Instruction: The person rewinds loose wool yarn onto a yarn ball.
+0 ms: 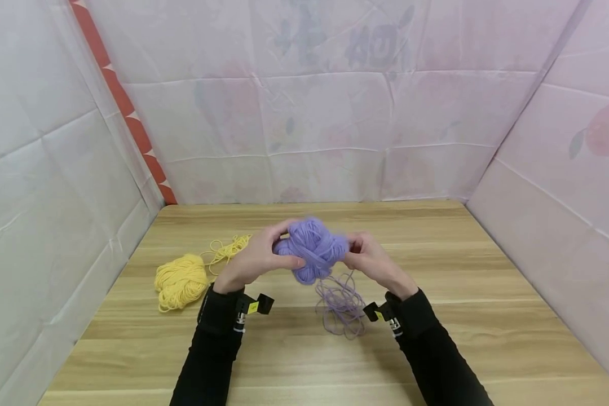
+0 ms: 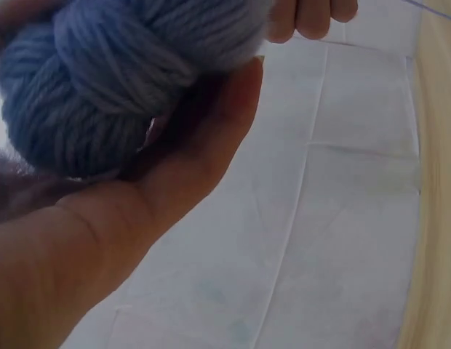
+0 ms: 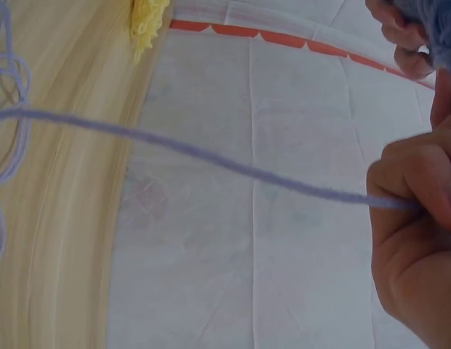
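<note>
A purple ball of yarn (image 1: pixel 312 248) is held up over the table in my left hand (image 1: pixel 259 254), thumb on its near side and fingers round the far side. In the left wrist view the wound strands of the yarn ball (image 2: pixel 131 65) fill the upper left. My right hand (image 1: pixel 375 260) is at the ball's right side, its curled fingers pinching a purple strand (image 3: pixel 233 166). That strand runs down from the right hand toward a loose purple tangle (image 1: pixel 342 307) lying on the table below.
On the wooden table (image 1: pixel 462 349), a yellow ball of yarn (image 1: pixel 181 282) lies to the left, with a loose yellow heap (image 1: pixel 233 248) beside it, partly behind the left hand. Pale printed sheets (image 1: pixel 325 113) hang at the back and both sides.
</note>
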Available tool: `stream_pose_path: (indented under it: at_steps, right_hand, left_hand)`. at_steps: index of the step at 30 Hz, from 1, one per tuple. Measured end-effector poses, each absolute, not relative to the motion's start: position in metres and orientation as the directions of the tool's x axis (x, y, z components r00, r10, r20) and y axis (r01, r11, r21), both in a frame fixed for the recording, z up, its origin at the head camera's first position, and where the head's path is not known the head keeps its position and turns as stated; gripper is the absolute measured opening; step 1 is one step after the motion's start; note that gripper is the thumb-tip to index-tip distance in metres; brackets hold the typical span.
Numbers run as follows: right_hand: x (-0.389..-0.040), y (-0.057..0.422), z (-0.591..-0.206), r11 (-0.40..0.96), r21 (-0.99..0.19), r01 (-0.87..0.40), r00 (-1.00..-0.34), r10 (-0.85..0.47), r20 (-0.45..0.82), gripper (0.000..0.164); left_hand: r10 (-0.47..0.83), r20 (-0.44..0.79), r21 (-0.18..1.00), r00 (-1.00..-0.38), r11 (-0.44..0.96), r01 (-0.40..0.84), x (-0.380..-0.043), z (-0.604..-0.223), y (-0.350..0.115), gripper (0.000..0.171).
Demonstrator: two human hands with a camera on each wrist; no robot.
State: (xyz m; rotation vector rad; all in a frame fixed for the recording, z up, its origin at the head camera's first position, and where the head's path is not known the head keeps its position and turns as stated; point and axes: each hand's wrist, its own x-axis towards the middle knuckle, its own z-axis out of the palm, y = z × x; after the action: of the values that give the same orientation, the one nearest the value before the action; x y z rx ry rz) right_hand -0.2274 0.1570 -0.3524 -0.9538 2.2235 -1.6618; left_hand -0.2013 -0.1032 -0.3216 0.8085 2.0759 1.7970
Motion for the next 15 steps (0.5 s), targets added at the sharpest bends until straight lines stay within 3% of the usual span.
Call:
stream_pose_path:
  at_steps: [9, 15]
  right_hand:
    - [-0.2278, 0.1618, -0.3524, 0.202, -0.942, -0.266, -0.786, -0.611, 0.091, 0.01]
    - [-0.2261, 0.1568, -0.3501, 0.188, -0.959, -0.212, -0.837, -0.541, 0.079, 0.024]
  left_hand:
    - [0.74, 0.075, 0.961, -0.668, 0.126, 0.248, -0.2051, -0.3263, -0.1013, 0.067]
    - [0.713, 0.061, 0.904, -0.699, 0.258, 0.341, -0.2055, -0.3294, -0.0967, 0.061]
